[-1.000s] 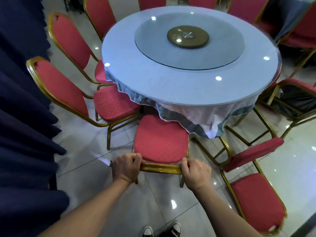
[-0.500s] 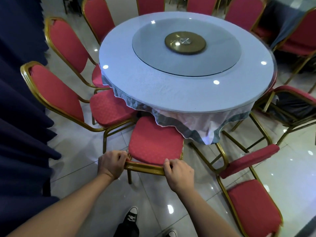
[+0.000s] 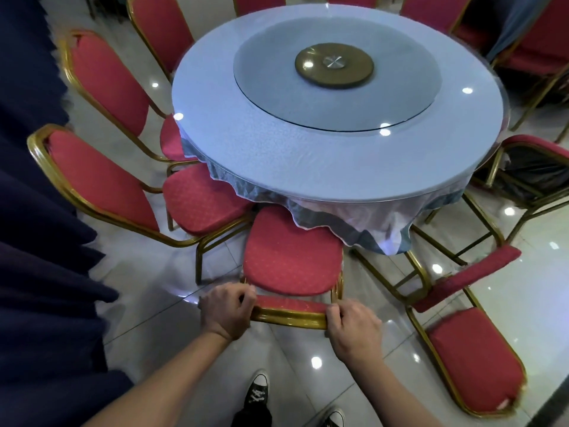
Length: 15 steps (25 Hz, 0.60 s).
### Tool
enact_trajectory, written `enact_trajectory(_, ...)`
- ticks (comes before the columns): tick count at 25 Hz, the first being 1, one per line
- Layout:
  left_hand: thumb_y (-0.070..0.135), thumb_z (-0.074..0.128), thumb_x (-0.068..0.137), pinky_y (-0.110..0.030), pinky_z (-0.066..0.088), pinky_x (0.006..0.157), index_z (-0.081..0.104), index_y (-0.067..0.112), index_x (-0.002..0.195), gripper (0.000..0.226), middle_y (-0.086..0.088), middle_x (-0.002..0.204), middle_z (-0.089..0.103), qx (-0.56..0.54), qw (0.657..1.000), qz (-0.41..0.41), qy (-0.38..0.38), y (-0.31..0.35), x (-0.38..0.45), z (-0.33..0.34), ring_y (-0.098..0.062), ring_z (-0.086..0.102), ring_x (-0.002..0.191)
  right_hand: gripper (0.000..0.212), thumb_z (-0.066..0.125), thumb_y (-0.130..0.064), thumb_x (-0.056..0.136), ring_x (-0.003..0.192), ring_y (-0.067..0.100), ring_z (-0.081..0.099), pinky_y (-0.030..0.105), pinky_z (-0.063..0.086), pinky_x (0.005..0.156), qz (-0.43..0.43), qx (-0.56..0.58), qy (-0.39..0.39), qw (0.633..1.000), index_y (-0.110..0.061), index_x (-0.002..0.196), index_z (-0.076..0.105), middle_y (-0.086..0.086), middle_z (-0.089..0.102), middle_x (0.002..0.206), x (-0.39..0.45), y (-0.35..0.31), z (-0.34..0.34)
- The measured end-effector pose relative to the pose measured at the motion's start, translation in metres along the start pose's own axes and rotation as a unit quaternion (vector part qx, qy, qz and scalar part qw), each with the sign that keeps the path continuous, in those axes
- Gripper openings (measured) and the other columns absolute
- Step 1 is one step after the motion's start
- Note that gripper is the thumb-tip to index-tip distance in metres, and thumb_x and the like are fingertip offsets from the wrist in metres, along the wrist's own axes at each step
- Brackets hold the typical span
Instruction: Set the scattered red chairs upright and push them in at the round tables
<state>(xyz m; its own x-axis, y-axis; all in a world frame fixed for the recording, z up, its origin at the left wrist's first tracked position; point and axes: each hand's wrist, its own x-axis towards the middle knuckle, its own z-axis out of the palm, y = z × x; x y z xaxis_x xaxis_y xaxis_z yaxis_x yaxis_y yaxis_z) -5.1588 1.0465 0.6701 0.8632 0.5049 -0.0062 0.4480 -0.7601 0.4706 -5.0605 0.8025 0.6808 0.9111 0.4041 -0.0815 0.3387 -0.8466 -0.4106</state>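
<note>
A red chair (image 3: 289,257) with a gold frame stands upright right in front of me, its seat partly under the edge of the round table (image 3: 308,167). My left hand (image 3: 226,312) grips the left end of the chair's gold top rail, and my right hand (image 3: 354,328) grips the right end. To the right, another red chair (image 3: 471,362) lies tipped on its back on the floor with its legs toward the table. A further chair (image 3: 538,167) lies on its side at the far right by the table.
Two upright red chairs (image 3: 101,186) stand at the table's left. More red chairs (image 3: 160,26) ring the far side. A dark blue curtain (image 3: 34,211) hangs along the left. The floor is glossy tile; my shoes (image 3: 257,392) are below.
Both hands have kept their grip on the top rail, and the chair has slid a little further in under the tablecloth's edge. I have stepped closer.
</note>
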Motion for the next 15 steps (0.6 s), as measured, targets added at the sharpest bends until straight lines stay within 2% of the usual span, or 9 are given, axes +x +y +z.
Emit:
enact_trajectory(5,0.050,0.026,0.092,-0.029,0.044,0.053,0.065,0.023,0.060,0.058,0.004,0.058,0.058,0.004,0.999,0.037,0.027,-0.022,0.001,-0.016,-0.015,0.055,0.055,0.037,0.036,-0.038,0.086,0.054,0.015,0.048,0.032,0.041,0.054,0.007,0.010,0.066,0.998,-0.024,0.057,0.053,-0.009,0.048,0.059,-0.012,-0.025,0.022)
enact_trajectory(10,0.056,0.019,0.091,-0.031,0.045,0.055,0.063,0.020,0.062,0.064,0.001,0.057,0.057,0.002,0.999,0.043,-0.003,-0.047,0.038,-0.032,-0.014,0.055,0.057,0.036,0.037,-0.037,0.084,0.053,0.015,0.046,0.031,0.040,0.051,0.015,0.030,0.085,0.996,-0.022,0.056,0.054,-0.011,0.041,0.058,0.010,-0.054,0.034)
enact_trajectory(13,0.060,0.016,0.088,-0.026,0.037,0.057,0.062,0.019,0.062,0.067,-0.001,0.056,0.054,0.012,0.999,0.032,-0.023,-0.047,0.057,-0.039,-0.015,0.054,0.058,0.037,0.036,-0.037,0.085,0.055,0.018,0.049,0.034,0.041,0.052,0.025,0.047,0.075,0.996,-0.021,0.055,0.053,-0.011,0.040,0.059,0.029,-0.064,0.035)
enact_trajectory(15,0.060,0.016,0.088,-0.027,0.037,0.057,0.060,0.020,0.061,0.065,0.000,0.055,0.052,0.012,0.999,0.035,-0.029,-0.045,0.058,-0.041,-0.015,0.052,0.057,0.039,0.034,-0.038,0.085,0.056,0.018,0.049,0.035,0.042,0.053,0.030,0.047,0.066,0.996,-0.020,0.055,0.053,-0.008,0.044,0.058,0.030,-0.063,0.034)
